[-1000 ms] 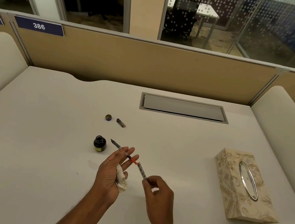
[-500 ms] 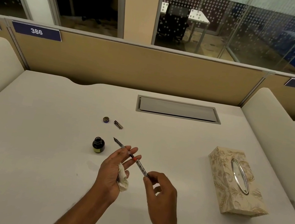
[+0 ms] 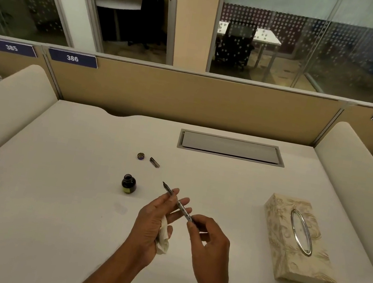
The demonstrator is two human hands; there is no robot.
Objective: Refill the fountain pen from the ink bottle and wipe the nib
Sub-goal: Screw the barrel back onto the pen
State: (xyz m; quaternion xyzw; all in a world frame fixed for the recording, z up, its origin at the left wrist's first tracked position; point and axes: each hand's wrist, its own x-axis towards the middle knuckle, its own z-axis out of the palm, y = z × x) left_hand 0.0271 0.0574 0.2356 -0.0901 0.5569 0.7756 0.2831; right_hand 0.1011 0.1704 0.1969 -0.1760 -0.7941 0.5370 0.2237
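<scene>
I hold the fountain pen (image 3: pixel 181 208) slanted above the desk, its dark nib (image 3: pixel 166 186) pointing up-left toward the open ink bottle (image 3: pixel 128 184). My left hand (image 3: pixel 155 220) pinches the pen just behind the nib. The lower fingers of that hand keep a crumpled white tissue (image 3: pixel 162 240) tucked against the palm. My right hand (image 3: pixel 207 243) pinches the rear end of the patterned barrel between thumb and fingertips. The ink bottle stands upright to the left of the hands.
The bottle's round cap (image 3: pixel 140 156) and the pen cap (image 3: pixel 154 162) lie behind the bottle. A floral tissue box (image 3: pixel 297 239) sits at the right. A grey cable hatch (image 3: pixel 231 147) is set into the white desk (image 3: pixel 48 192). Padded dividers flank both sides.
The orange section seen between the pen's front part and the barrel is now covered. The barrel in my right hand has closed up against the front part. Both hands stay in place.
</scene>
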